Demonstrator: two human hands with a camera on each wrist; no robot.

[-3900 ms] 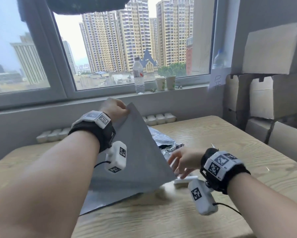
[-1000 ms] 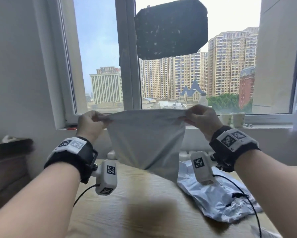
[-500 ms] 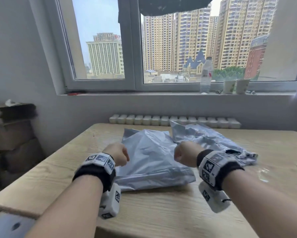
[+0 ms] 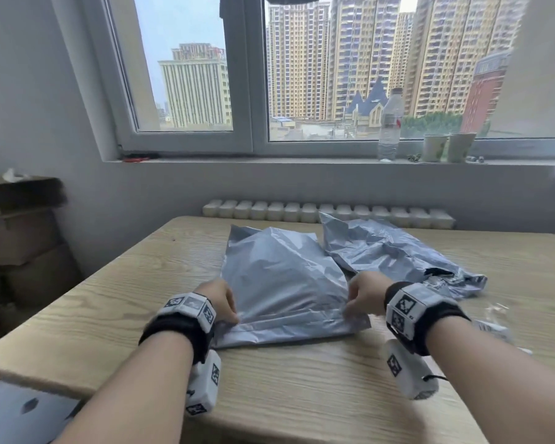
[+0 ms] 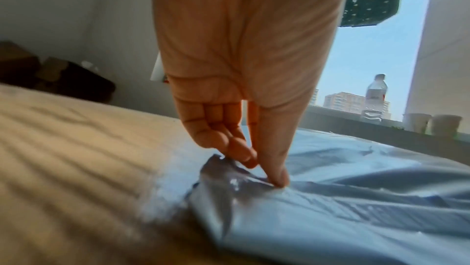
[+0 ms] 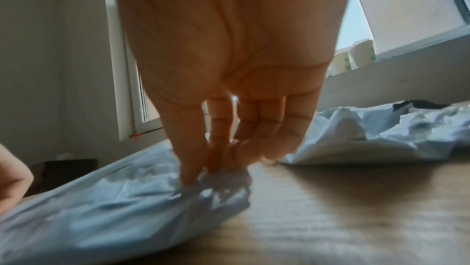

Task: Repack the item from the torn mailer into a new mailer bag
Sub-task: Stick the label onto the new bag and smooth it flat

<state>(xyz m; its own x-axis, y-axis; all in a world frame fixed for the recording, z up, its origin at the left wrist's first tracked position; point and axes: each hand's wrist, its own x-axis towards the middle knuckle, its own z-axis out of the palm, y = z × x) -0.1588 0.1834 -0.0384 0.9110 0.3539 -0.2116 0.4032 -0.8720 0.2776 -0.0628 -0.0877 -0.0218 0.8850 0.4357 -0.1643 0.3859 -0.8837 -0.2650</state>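
Note:
A grey new mailer bag (image 4: 282, 283) lies bulging on the wooden table (image 4: 301, 395), its flap end toward me. My left hand (image 4: 220, 301) pinches the bag's near left corner (image 5: 223, 168) between thumb and fingertips. My right hand (image 4: 361, 296) pinches the near right corner (image 6: 218, 176) the same way. The crumpled torn mailer (image 4: 394, 254) lies flat to the right, something dark showing at its torn end (image 4: 436, 272). The item inside the new bag is hidden.
Cardboard boxes (image 4: 19, 225) are stacked left of the table. A water bottle (image 4: 390, 125) and two paper cups (image 4: 447, 147) stand on the window sill. Small white scraps (image 4: 494, 325) lie at the table's right side. A grey flat object (image 4: 23, 411) sits at bottom left.
One second ago both hands held the new bag up in the air by its top edge. It now lies on the table, and both hands pinch its near corners.

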